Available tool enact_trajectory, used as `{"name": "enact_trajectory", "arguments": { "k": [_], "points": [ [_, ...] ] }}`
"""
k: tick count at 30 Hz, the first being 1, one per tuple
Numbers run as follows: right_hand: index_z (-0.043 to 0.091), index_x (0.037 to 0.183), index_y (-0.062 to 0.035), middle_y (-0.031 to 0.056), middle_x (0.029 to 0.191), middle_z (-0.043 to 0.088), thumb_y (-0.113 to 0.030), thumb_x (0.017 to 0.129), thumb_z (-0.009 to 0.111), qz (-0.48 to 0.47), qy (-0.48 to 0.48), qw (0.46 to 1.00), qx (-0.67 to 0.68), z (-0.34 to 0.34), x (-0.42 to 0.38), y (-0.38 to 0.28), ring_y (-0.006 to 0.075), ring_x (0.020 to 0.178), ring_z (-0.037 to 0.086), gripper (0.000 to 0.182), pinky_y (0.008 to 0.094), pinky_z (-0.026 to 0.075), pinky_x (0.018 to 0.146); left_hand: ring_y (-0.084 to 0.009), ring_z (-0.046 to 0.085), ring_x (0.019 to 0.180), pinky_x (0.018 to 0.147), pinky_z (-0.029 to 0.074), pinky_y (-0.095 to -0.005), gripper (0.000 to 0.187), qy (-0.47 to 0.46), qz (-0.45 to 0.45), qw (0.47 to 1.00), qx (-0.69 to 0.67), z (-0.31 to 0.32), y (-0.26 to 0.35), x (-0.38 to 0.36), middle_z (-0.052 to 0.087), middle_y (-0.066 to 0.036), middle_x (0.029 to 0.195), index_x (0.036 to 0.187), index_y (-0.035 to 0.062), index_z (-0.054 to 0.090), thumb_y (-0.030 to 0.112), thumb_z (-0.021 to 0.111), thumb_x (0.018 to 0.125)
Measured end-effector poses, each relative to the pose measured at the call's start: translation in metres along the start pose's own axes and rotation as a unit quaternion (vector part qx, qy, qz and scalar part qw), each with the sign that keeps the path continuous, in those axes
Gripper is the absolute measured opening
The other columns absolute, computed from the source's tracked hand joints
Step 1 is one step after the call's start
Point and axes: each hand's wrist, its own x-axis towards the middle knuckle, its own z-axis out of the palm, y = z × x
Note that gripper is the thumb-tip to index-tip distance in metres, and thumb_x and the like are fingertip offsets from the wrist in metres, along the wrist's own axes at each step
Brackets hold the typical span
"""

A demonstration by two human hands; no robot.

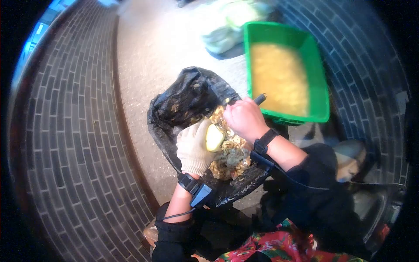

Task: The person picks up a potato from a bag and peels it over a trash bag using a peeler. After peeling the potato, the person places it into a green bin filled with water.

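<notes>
My left hand (191, 145), in a cream knitted glove, is closed around a pale yellow, peeled-looking piece of fruit or vegetable (214, 137). Just to its right, my bare right hand (245, 118) is a fist around a tool with a black handle (260, 99). The handle's end sticks out above the fist, and the working end is hidden. Both hands are over a black plastic bag (187, 96) with its mouth spread wide. Brownish-yellow peelings (235, 150) lie heaped in the bag beneath my hands.
A green crate (321, 91) holding a pale yellow mass (279, 78) stands at the upper right, close to my right hand. Behind it is a blurred bag with pale green contents (227, 28). Brick walls (74, 131) flank the pale floor (139, 56).
</notes>
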Motion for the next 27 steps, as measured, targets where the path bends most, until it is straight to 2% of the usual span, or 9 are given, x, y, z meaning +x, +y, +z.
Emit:
{"name": "enact_trajectory", "arguments": {
  "k": [2,4,5,8,12,16,20,24,27],
  "points": [
    [0.058,0.054,-0.0033,0.0151,0.06,0.06,-0.016,0.089,0.049,-0.011,-0.015,1.0,-0.014,0.0,0.001,0.002,0.0336,0.063,0.059,0.038,0.0442,0.045,0.069,-0.0306,0.058,0.096,0.086,0.045,-0.0417,0.052,0.005,0.003,1.0,-0.007,0.002,0.003,-0.002,0.062,-0.009,0.104,0.116,0.0107,0.059,0.021,0.075,0.068],
    [0.058,0.055,-0.004,0.0152,0.06,0.06,-0.016,0.09,0.047,-0.016,-0.05,0.998,-0.045,-0.006,0.003,-0.003,0.0343,0.062,0.06,0.038,0.0449,0.045,0.07,-0.0292,0.06,0.097,0.087,0.045,-0.0402,0.06,0.04,0.004,0.999,-0.007,0.002,0.004,-0.003,0.064,-0.008,0.103,0.115,0.0129,0.06,0.023,0.081,0.06],
    [0.06,0.051,-0.0076,0.0137,0.054,0.059,-0.02,0.089,0.045,-0.025,-0.015,0.998,-0.054,0.005,0.003,0.002,0.0333,0.056,0.06,0.043,0.043,0.043,0.067,-0.0292,0.06,0.097,0.087,0.045,-0.0402,0.06,0.034,0.012,0.999,-0.006,-0.001,0.006,-0.005,0.064,-0.008,0.103,0.115,0.0129,0.06,0.023,0.081,0.06],
    [0.061,0.052,-0.0075,0.0144,0.055,0.06,-0.02,0.09,0.044,-0.013,-0.064,0.99,-0.128,0.003,0.004,0.013,0.0336,0.058,0.061,0.043,0.0456,0.044,0.069,-0.0347,0.057,0.105,0.093,0.045,-0.0412,0.056,0.056,-0.013,0.994,-0.089,-0.016,0.011,-0.019,0.062,-0.016,0.109,0.117,0.0041,0.059,0.004,0.077,0.064],
    [0.062,0.058,-0.0045,0.0182,0.06,0.059,-0.021,0.091,0.046,0.047,-0.044,0.998,-0.012,-0.012,0.007,-0.009,0.0387,0.064,0.059,0.04,0.0482,0.044,0.071,-0.0349,0.058,0.103,0.092,0.046,-0.0412,0.059,0.097,-0.002,0.993,-0.06,-0.018,0.001,-0.03,0.062,-0.016,0.109,0.118,0.0039,0.058,0.005,0.078,0.062],
    [0.06,0.058,-0.0024,0.0177,0.065,0.062,-0.02,0.092,0.044,-0.003,-0.051,0.998,0.048,-0.013,0.001,-0.03,0.0364,0.069,0.059,0.041,0.0461,0.043,0.072,-0.0346,0.056,0.105,0.092,0.045,-0.0418,0.062,0.085,-0.027,0.994,-0.055,-0.006,-0.018,-0.04,0.061,-0.015,0.11,0.12,0.0055,0.056,0.008,0.078,0.062],
    [0.06,0.05,-0.0033,0.0178,0.056,0.059,-0.023,0.088,0.049,-0.048,0.016,0.997,0.06,0.006,-0.004,-0.041,0.0366,0.058,0.058,0.045,0.0458,0.044,0.07,-0.0335,0.056,0.105,0.094,0.043,-0.0431,0.066,0.075,0.017,0.997,0.006,-0.016,-0.018,-0.039,0.061,-0.014,0.11,0.124,0.0059,0.054,0.013,0.079,0.063],
    [0.06,0.05,-0.0046,0.0175,0.056,0.059,-0.023,0.088,0.05,-0.073,0.005,0.997,0.039,0.006,-0.002,-0.048,0.0354,0.059,0.059,0.044,0.0447,0.045,0.07,-0.0332,0.055,0.106,0.099,0.039,-0.0462,0.079,0.077,0.01,0.996,0.043,-0.019,-0.016,-0.042,0.061,-0.013,0.11,0.134,0.0035,0.046,0.016,0.079,0.064],
    [0.061,0.059,-0.0044,0.0146,0.064,0.062,-0.019,0.09,0.047,-0.065,-0.06,0.996,0.005,0.005,0.005,-0.04,0.0333,0.068,0.061,0.037,0.0437,0.045,0.072,-0.0341,0.054,0.107,0.101,0.036,-0.0471,0.085,0.068,0.028,0.997,0.036,-0.017,-0.024,-0.041,0.061,-0.013,0.112,0.138,0.0014,0.042,0.017,0.08,0.064]
  ]
}}
